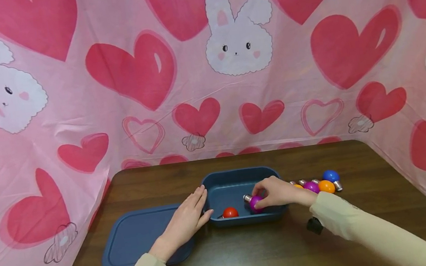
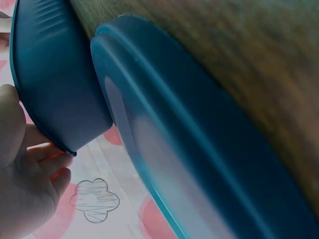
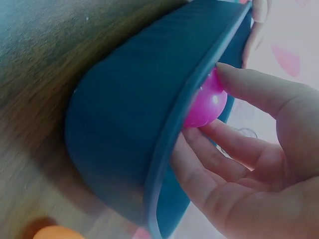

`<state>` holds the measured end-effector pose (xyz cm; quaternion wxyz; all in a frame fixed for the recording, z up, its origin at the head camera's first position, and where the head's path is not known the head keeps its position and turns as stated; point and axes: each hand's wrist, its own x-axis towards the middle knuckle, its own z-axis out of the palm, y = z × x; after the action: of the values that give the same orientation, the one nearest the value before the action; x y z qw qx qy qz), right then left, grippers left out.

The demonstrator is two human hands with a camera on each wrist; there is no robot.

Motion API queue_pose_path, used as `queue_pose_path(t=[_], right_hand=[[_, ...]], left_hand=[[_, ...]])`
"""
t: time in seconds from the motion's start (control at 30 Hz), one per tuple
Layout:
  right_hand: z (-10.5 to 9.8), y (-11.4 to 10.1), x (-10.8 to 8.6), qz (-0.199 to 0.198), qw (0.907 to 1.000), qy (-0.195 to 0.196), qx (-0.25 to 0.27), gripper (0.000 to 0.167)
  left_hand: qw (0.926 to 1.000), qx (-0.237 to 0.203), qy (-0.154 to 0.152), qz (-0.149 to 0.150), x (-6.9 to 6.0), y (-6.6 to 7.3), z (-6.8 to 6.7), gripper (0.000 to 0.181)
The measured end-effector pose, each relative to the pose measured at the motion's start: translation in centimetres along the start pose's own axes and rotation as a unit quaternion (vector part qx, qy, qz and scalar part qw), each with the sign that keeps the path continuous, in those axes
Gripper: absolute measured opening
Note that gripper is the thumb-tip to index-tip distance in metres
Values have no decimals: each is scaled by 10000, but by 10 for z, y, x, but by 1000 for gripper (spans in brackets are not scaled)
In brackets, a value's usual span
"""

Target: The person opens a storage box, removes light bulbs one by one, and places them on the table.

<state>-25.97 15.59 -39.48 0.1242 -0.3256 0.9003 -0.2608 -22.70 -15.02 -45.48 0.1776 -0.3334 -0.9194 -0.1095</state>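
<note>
A dark blue rectangular box (image 1: 243, 220) stands uncovered on the table. My right hand (image 1: 278, 191) reaches over its right side and pinches a purple light bulb (image 1: 256, 203) by the round end, its metal screw base pointing left. In the right wrist view the bulb (image 3: 207, 103) sits between thumb and fingers at the box's rim. A red light bulb (image 1: 230, 212) lies inside, near the front wall. My left hand (image 1: 185, 218) rests against the box's left rim with its fingers extended. In the left wrist view its fingertips touch the box wall (image 2: 60, 84).
A flat blue lid (image 1: 142, 239) lies left of the box, partly under my left forearm. Right of the box is a cluster of several bulbs, among them a blue bulb (image 1: 330, 176), an orange bulb (image 1: 326, 187) and another purple bulb (image 1: 312, 187). A patterned pink cloth hangs behind the table.
</note>
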Motion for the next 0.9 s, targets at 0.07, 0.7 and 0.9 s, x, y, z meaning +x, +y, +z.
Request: queue_pose_path(t=[0.07,0.7,0.9], right_hand=[[-4,2,-3,0,10000,20,82,30],[-50,22,-39,401,9967,687,159,35],[-64,33,-55,748,9928,928,107,38]], left_hand=[[10000,-2,-5,-32,0,0,0,63],[10000,-5,6,15,1,1,-1,63],[9999,48,-2,94,1,1,-4,63]])
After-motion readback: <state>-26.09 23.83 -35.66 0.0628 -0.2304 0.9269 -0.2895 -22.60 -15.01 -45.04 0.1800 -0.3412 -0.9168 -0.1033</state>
